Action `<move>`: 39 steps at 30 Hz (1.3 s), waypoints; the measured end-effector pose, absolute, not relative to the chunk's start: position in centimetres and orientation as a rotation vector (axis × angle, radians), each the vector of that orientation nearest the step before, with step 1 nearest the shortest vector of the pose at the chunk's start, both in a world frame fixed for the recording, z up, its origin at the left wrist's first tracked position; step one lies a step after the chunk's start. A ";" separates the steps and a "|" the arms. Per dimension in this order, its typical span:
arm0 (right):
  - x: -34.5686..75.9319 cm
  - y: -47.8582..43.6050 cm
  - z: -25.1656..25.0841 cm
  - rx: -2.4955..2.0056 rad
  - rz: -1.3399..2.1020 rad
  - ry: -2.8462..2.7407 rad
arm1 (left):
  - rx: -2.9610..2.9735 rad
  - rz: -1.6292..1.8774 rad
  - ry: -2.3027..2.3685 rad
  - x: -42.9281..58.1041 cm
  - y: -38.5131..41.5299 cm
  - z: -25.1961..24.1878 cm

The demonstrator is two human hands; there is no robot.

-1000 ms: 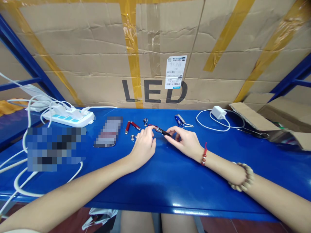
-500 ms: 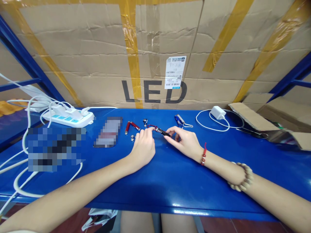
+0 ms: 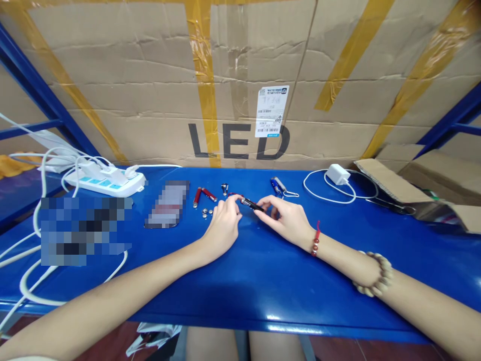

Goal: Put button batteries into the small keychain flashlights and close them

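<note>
My right hand [image 3: 286, 214] pinches a slim black mini flashlight [image 3: 254, 204] between thumb and fingers, just above the blue table. At its left end my left hand [image 3: 224, 221] is curled closed, the index fingertip touching that end; its grip is partly hidden. Behind the left fingers shows a red piece [image 3: 236, 194], mostly covered. Two red tubes, one a red metal tube [image 3: 197, 197], lie left of it. Small silver button cells [image 3: 205, 213] rest beside the left knuckles. A silver flashlight head [image 3: 224, 188] stands just beyond the left hand.
Behind my right hand lie a blue mini flashlight [image 3: 275, 186] and a carabiner clip [image 3: 291, 194]. A white charger [image 3: 337, 174] with cable, scissors [image 3: 404, 208] and an open carton [image 3: 394, 183] are right. Left are a blurred phone [image 3: 168, 204] and a power strip [image 3: 105, 184].
My left hand has turned slightly, with its index finger reaching further onto the flashlight's end and the thumb showing more. Another button cell has come into view by the left knuckles. My right hand hardly moves.
</note>
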State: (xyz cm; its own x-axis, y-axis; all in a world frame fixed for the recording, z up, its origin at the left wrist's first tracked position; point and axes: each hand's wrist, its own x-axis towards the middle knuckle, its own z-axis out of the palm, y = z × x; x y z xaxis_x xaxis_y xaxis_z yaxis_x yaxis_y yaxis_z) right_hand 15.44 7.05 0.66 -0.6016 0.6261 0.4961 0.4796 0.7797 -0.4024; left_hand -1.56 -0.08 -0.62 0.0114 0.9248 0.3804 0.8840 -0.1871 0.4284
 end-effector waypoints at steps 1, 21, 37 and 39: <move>15.4 7.1 0.7 -0.818 0.300 -2.334 | 2.186 0.924 1.951 -1.6 -0.1 -0.7; 15.5 7.0 0.8 -0.824 0.315 -2.347 | 2.181 0.992 1.892 -1.6 0.1 -0.6; 15.4 7.0 0.8 -0.824 0.329 -2.344 | 2.156 0.955 1.909 -1.6 0.1 -0.4; 15.4 7.0 0.8 -0.821 0.330 -2.345 | 2.151 0.961 1.902 -1.6 0.1 -0.4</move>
